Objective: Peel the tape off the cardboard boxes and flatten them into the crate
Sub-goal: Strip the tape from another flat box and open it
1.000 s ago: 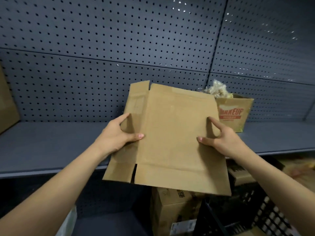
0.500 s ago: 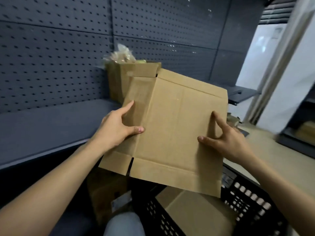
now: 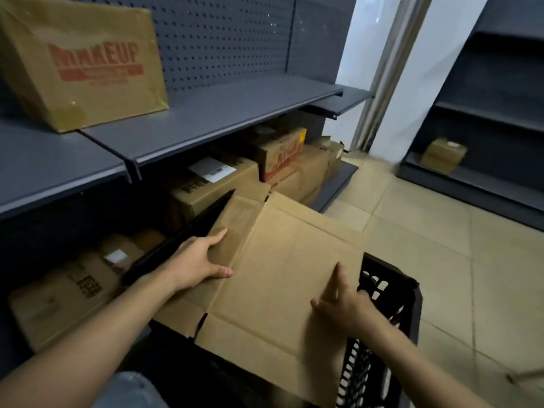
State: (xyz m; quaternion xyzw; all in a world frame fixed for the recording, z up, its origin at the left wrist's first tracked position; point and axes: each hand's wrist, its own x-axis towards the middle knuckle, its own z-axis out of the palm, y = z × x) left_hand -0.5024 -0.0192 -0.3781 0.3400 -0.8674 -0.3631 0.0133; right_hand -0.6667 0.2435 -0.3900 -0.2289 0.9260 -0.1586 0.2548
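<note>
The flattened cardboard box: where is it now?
Low in the head view's centre, the flattened cardboard box is over the black crate, held by the left hand and right hand.

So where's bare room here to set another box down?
Bare: the upper shelf right of the MAKEUP box, and the floor tiles right of the crate. Crowded: the lower shelf, packed with boxes; flattened cardboard covers the crate.

A grey shelf (image 3: 220, 113) with a printed cardboard box (image 3: 82, 63) on it, a tiled floor (image 3: 441, 245) under the black crate (image 3: 391, 304)
</note>
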